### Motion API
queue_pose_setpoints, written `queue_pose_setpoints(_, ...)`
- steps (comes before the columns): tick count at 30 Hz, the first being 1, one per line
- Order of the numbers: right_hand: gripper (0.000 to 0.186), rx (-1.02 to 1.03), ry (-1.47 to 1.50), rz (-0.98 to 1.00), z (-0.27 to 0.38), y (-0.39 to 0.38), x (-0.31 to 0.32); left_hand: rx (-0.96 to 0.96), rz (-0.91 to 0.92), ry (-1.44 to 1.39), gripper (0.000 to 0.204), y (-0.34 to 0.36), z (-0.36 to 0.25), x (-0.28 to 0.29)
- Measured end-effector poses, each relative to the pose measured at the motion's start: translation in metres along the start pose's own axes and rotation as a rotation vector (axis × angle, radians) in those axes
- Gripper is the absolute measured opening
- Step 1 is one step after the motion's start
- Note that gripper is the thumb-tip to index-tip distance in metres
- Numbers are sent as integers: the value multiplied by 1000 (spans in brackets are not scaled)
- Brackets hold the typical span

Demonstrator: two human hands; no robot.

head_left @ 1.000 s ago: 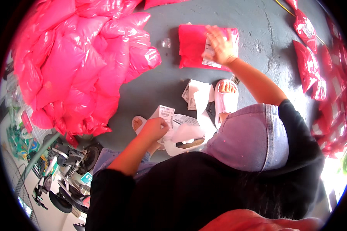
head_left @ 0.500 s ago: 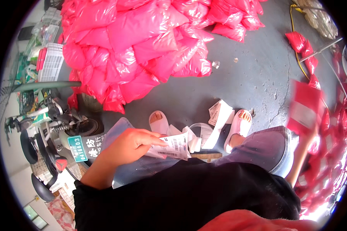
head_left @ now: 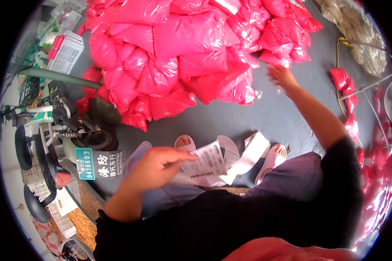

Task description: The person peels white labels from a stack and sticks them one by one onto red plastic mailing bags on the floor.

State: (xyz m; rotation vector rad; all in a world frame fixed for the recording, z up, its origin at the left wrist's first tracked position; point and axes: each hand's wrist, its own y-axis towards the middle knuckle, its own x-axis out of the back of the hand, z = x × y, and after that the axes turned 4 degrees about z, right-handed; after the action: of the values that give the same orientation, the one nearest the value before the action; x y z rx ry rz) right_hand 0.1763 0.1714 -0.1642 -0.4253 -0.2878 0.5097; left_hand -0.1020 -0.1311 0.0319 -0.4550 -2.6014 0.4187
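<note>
My left hand [head_left: 159,167] pinches a printed white shipping label [head_left: 210,160] above my lap. My right arm reaches out to the front, and my right hand [head_left: 283,78] hangs over the floor just at the right edge of a big heap of shiny pink plastic mailer bags [head_left: 189,35]. Its fingers are slightly blurred but look spread, with nothing in them. Near the top of the heap one bag shows a white label [head_left: 228,5]. More label strip [head_left: 252,152] lies folded between my feet.
At the left stands a scooter with a green plate [head_left: 85,163], beside a white plastic crate [head_left: 68,53] and a green pole [head_left: 59,75]. Several pink bags [head_left: 349,91] lie along a yellow cord [head_left: 339,80] at the right. Clear plastic bundles [head_left: 357,35] sit at the far right.
My right hand has swung from the far right to the heap's edge, and the pink mailer bag it held is no longer in it. The left hand keeps the label. The view has shifted.
</note>
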Motion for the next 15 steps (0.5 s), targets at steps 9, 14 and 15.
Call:
queue_pose_setpoints(9, 48, 141, -387, -35, 90, 155, -115, -75, 177, 60, 32, 45, -1, -9)
queue_pose_setpoints(14, 34, 302, 278, 260, 77, 54, -64, 22, 177, -87, 31, 60, 16, 4)
queue_pose_setpoints(15, 32, 306, 300, 245, 65, 27, -49, 92, 153, -234, 30, 59, 18, 5)
